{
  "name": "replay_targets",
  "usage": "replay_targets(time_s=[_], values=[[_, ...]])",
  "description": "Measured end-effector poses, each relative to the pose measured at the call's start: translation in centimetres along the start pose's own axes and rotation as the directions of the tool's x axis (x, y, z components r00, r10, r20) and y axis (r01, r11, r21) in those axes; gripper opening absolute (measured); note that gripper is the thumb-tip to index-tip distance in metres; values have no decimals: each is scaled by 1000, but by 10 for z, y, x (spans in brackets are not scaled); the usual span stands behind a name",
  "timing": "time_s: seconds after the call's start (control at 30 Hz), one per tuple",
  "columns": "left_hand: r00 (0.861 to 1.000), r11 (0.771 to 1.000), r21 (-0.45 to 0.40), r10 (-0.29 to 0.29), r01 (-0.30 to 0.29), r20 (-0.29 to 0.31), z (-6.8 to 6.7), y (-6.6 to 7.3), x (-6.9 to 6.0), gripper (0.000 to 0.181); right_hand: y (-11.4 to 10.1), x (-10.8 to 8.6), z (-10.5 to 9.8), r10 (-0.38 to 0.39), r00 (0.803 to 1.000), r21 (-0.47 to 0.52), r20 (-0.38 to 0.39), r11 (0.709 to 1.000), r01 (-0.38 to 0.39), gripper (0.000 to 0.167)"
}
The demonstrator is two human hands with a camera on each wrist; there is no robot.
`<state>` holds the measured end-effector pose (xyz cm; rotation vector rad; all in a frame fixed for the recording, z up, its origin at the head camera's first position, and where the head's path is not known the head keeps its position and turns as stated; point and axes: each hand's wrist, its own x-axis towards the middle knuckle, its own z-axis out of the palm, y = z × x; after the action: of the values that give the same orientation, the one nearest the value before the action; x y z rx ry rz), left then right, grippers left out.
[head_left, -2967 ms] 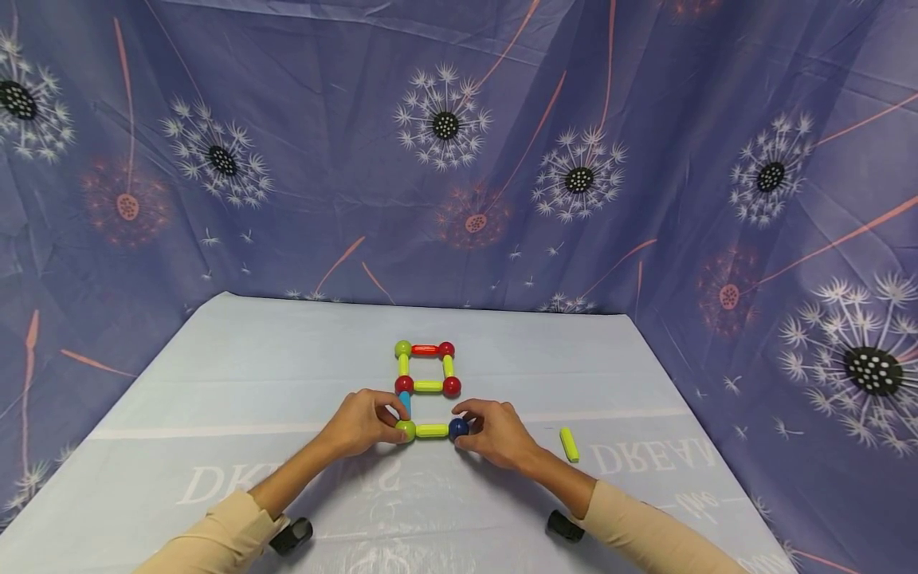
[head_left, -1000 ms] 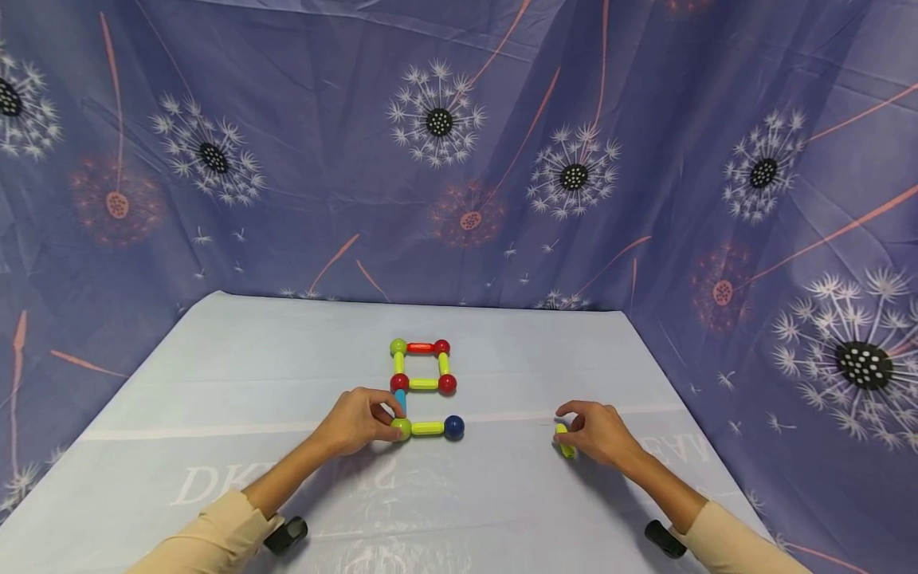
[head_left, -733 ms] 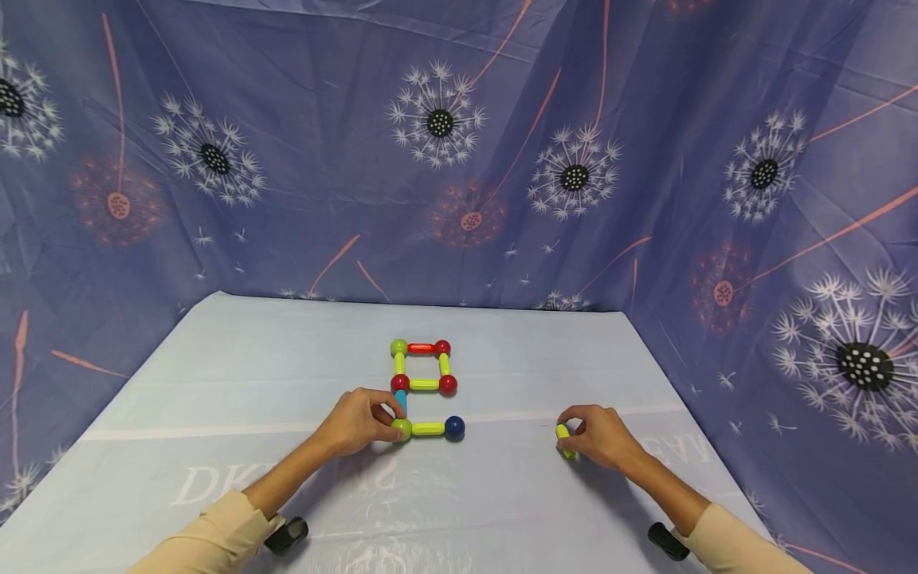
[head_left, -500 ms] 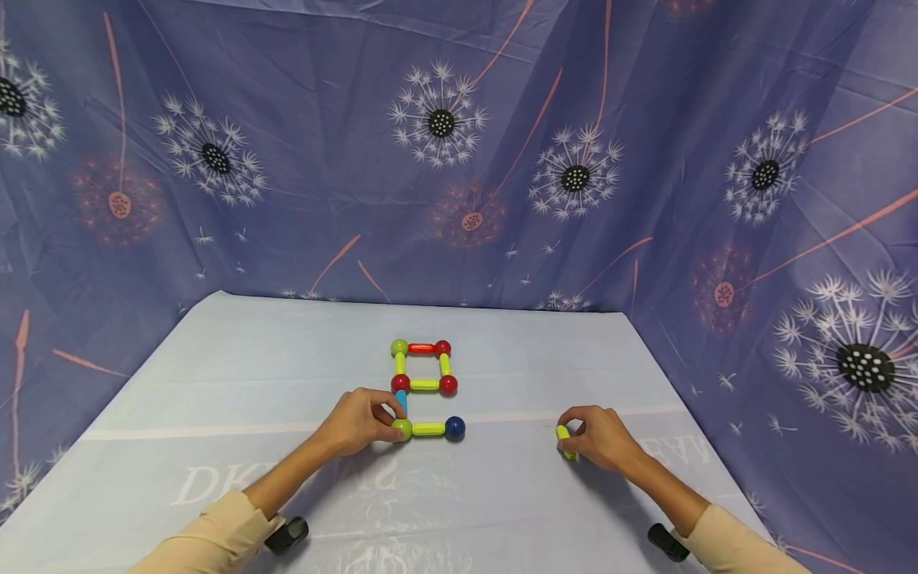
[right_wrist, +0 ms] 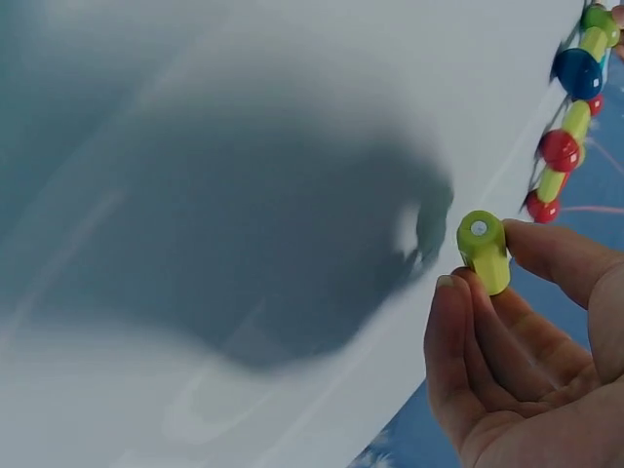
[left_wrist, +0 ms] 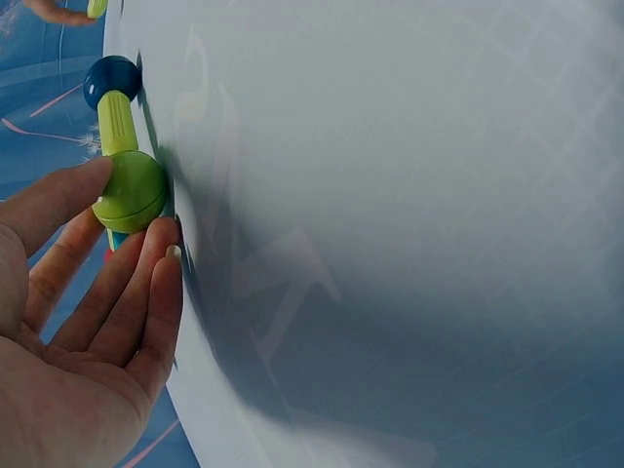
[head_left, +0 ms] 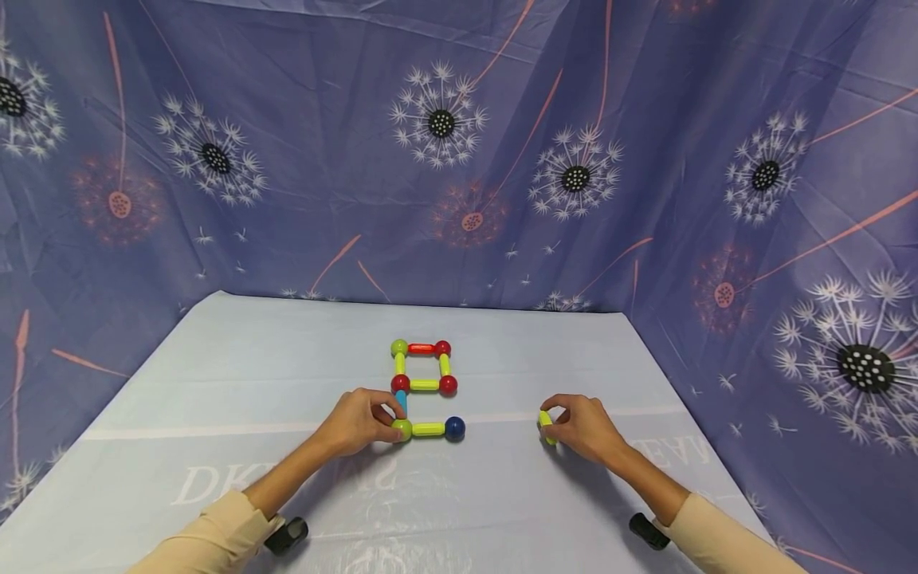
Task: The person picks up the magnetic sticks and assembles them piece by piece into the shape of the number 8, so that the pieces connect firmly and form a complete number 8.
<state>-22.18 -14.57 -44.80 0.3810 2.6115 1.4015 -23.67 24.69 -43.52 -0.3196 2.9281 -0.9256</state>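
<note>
My left hand pinches a lime-green ball at the near-left corner of a stick-and-ball figure on the table. From that ball a yellow-green stick runs right to a dark blue ball. A blue stick, partly hidden by my fingers, leads up to a red ball. Beyond it, a square of sticks and balls is closed by a red stick at the far side. Off to the right, my right hand pinches a loose yellow-green stick, its round metal end showing.
A pale printed cloth covers the table. Behind and beside it hangs a purple dandelion-patterned curtain. Black devices sit at both wrists, one at the left wrist and one at the right wrist.
My right hand has left the blue ball, taken the loose yellow-green stick, and brought it slightly left and away from me. The left hand keeps its pinch on the green ball.
</note>
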Motion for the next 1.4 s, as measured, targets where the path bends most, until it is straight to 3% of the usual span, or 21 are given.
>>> replay_targets(time_s=[0.37, 0.67, 1.03, 1.4], values=[[999, 999, 3, 33, -33, 3, -1, 0, -1, 22, -42, 25, 25, -69, 997, 114, 18, 991, 66, 32], [1000, 1000, 2, 30, -30, -1, -1, 0, -1, 22, -74, 45, 40, -105, 994, 154, -10, 982, 105, 31], [999, 999, 12, 33, -33, -2, 0, -1, -1, 22, -88, 57, 66, -129, 991, 221, -40, 966, 135, 32], [1000, 1000, 6, 25, -25, 2, 0, 0, -1, 22, -96, 60, 77, -140, 990, 259, -22, 956, 141, 31]])
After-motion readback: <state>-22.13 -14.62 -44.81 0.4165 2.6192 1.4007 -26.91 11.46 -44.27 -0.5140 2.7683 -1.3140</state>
